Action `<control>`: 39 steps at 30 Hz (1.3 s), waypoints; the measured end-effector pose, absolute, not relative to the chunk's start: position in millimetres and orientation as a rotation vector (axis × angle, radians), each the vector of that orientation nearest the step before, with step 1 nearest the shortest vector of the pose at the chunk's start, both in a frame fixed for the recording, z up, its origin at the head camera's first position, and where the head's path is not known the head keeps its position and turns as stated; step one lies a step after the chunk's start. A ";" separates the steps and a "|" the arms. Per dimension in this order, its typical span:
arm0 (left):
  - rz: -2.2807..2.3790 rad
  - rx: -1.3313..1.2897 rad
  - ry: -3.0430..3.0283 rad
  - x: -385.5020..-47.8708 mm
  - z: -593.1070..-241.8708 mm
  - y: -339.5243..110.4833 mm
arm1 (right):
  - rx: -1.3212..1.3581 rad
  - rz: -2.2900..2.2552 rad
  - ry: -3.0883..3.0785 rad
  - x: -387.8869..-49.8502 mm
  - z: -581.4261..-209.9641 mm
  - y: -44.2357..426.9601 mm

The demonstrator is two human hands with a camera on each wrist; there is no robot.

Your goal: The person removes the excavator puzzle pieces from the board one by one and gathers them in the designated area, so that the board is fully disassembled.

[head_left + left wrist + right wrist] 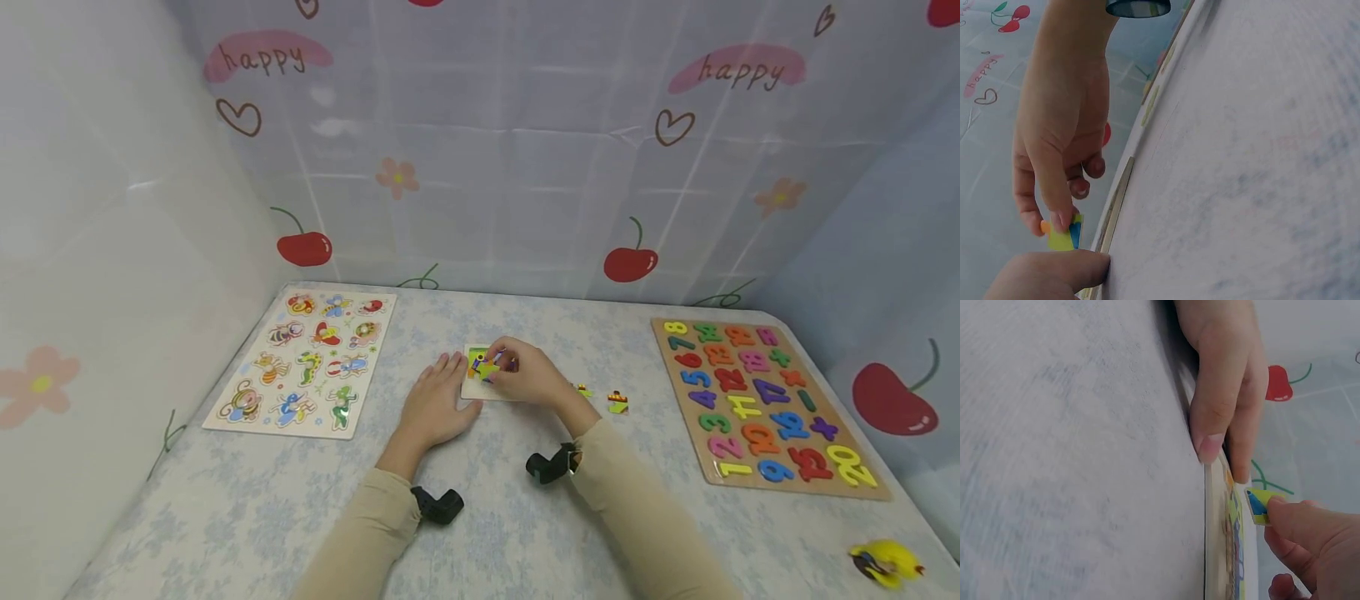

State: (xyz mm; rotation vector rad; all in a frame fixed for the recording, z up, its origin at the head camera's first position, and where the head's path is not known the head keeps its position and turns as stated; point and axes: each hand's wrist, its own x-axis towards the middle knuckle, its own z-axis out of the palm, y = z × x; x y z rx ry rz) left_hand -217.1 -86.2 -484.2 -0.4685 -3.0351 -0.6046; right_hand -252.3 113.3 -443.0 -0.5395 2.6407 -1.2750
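Observation:
A small wooden jigsaw board (472, 389) with a pale rim and colourful picture pieces lies on the table in front of the person. The left hand (433, 404) lies palm down at its left side, fingers extended, with the thumb against the near edge. Between thumb and index finger, the right hand (531, 373) pinches a yellow-green and blue jigsaw piece (1259, 506) just above the board. Part of the board is hidden behind the right hand. Right of that hand lies a loose jigsaw piece (618, 403), and another piece (583, 390) is partly covered by the wrist.
An insect-and-animal picture puzzle (300, 414) lies at the left of the table. On the right is a wooden number puzzle (686, 408) with coloured digits. A yellow toy (888, 562) sits near the front right corner. Printed curtains (510, 208) enclose the table.

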 end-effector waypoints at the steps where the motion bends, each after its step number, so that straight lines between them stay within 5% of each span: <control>1: -0.606 -0.467 -3.037 -216.8 -484.4 -86.1 | -0.526 -1.275 2.643 -251.5 -441.6 116.7; 17: -0.607 -0.459 -3.053 -216.6 -484.0 -86.8 | -0.395 -1.086 2.690 -240.2 -437.9 191.6; 39: -0.606 -0.464 -3.059 -216.8 -483.4 -86.5 | -0.377 -0.608 2.947 -236.9 -436.4 181.7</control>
